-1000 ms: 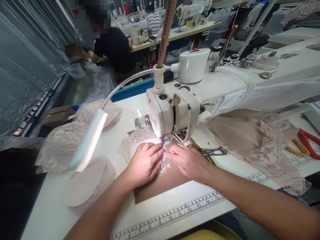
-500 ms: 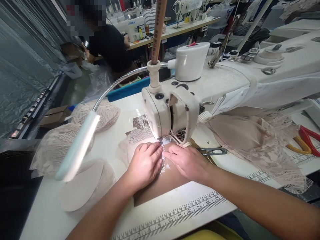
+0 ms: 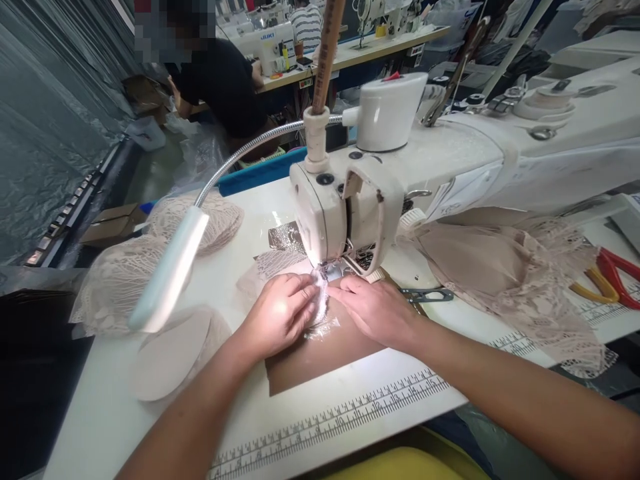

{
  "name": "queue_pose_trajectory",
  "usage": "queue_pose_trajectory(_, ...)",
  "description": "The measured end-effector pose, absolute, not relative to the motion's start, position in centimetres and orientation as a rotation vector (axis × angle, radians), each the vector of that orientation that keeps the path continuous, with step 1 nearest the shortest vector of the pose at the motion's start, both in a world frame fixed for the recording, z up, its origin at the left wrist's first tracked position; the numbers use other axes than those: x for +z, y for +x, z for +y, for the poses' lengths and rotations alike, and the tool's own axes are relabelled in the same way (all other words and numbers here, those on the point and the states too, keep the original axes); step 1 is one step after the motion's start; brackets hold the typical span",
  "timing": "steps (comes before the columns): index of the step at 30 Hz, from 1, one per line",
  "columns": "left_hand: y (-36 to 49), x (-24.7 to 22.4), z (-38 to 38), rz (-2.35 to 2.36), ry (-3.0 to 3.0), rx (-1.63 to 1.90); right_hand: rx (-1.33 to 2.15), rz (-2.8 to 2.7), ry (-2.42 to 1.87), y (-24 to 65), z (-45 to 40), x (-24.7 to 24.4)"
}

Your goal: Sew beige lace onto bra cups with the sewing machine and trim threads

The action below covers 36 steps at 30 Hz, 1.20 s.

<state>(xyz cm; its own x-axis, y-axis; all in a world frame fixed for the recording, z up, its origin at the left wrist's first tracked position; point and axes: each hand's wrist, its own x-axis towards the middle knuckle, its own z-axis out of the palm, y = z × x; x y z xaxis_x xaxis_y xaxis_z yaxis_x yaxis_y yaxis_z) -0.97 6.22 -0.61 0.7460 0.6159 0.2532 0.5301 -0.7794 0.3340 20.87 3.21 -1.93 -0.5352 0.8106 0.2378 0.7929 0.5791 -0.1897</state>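
A pale lace fabric piece (image 3: pixel 321 303) lies under the needle area of a white sewing machine (image 3: pixel 323 217). My left hand (image 3: pixel 281 312) is closed on its left side, fingers bent and pressed together close to the presser foot. On the other side, my right hand (image 3: pixel 375 312) pinches at the fabric's right edge, its index finger pointing toward the needle. The fingers hide part of the cloth. Beneath both hands is a brown sheet (image 3: pixel 320 367) on the white table. Sheer lace (image 3: pixel 280 262) spreads out behind my left hand.
A lit gooseneck lamp (image 3: pixel 170 270) hangs at left over lace cups (image 3: pixel 117 287) and a smooth oval cup (image 3: pixel 173 357). To the right are thread snips (image 3: pixel 433 295), a beige lace garment (image 3: pixel 480 267) and red-handled scissors (image 3: pixel 617 277). A person in black (image 3: pixel 220 87) sits beyond.
My left hand has drawn slightly left and back, so more of the pale fabric shows between my hands. The right hand stays beside the presser foot. The whole view has shifted a little.
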Motion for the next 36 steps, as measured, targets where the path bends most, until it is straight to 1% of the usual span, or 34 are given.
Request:
queue_pose_trajectory(3, -1.4, 0.4, 6.2, 0.85, 2.689, 0.525, 0.147, -2.516, -1.228, 21.3, 3.1, -2.0)
queue_pose_trajectory(8, -1.5, 1.6, 5.8, 0.802, 2.734, 0.398, 0.231, -2.5, -1.102, 21.6, 3.0, -2.2)
queue_pose_trajectory(13, -1.2, 0.9, 5.6, 0.804, 2.804, 0.317, 0.221, -2.462, -1.059, 21.6, 2.9, -2.3)
queue_pose_trajectory(20, -0.9, 0.3, 5.7, 0.8, 2.838, 0.298, 0.241, -2.485, -1.006, 21.2, 2.8, -2.2)
queue_pose_trajectory(29, -0.7, 0.2, 5.7, 0.812, 2.827, 0.348, 0.149, -2.624, -1.094, 20.6, 2.8, -2.3)
queue_pose_trajectory(36, 0.2, -1.1, 5.7, 0.851, 3.01, 0.294, 0.115, -2.65, -1.122, 20.6, 2.6, -2.2)
